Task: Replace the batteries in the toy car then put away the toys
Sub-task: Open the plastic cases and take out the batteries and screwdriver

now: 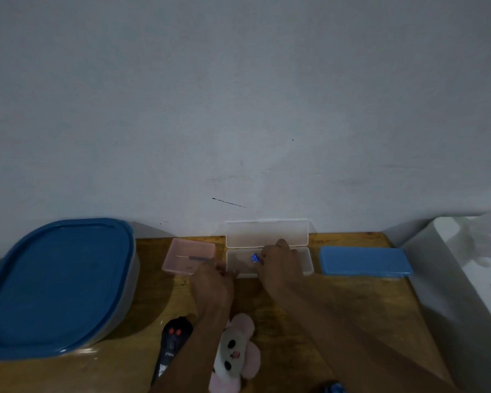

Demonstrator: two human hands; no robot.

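My right hand (279,263) reaches into an open clear plastic case (305,265) at the back of the table and pinches a small blue battery (255,258). My left hand (211,282) holds a thin screwdriver (194,258) whose tip lies over a pink case (182,251). A black remote control (172,340) lies near the front, partly under my left forearm. A blue object (335,388) shows at the bottom edge, mostly hidden.
A large container with a blue lid (54,285) stands at the left. A blue flat case (364,260) lies at the right. A pink and white plush toy (236,353) rests between my arms. A white object (465,279) borders the wooden table (281,330) on the right.
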